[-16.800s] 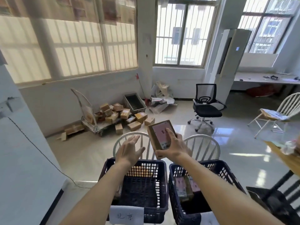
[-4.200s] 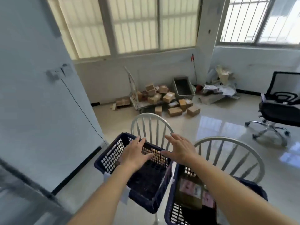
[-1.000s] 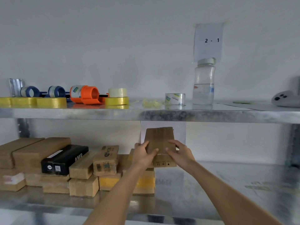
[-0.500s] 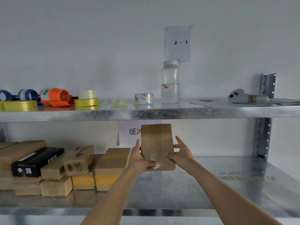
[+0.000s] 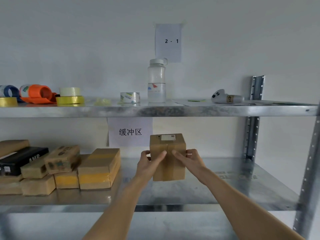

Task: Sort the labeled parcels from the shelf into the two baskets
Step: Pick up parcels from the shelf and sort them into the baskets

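Observation:
A brown cardboard parcel [image 5: 168, 168] with a small white label on its top end is held upright over the lower metal shelf [image 5: 225, 184]. My left hand [image 5: 149, 163] grips its left side with the thumb across the front. My right hand [image 5: 187, 159] grips its right side, thumb also on the front. A stack of more brown parcels [image 5: 97, 168] and a black box [image 5: 20, 160] lies on the same shelf to the left. The two baskets are out of view.
The upper shelf [image 5: 155, 110] carries tape rolls [image 5: 70, 97], an orange tape dispenser [image 5: 39, 94], a clear water bottle [image 5: 156, 82] and a white handheld device [image 5: 226, 97]. A paper sign [image 5: 129, 131] hangs behind the parcel. A steel upright [image 5: 308, 170] stands at right.
The parcel has been lifted off the stack and brought right, then tipped so its labelled end shows on top. Both hands shifted their hold to its sides with thumbs in front.

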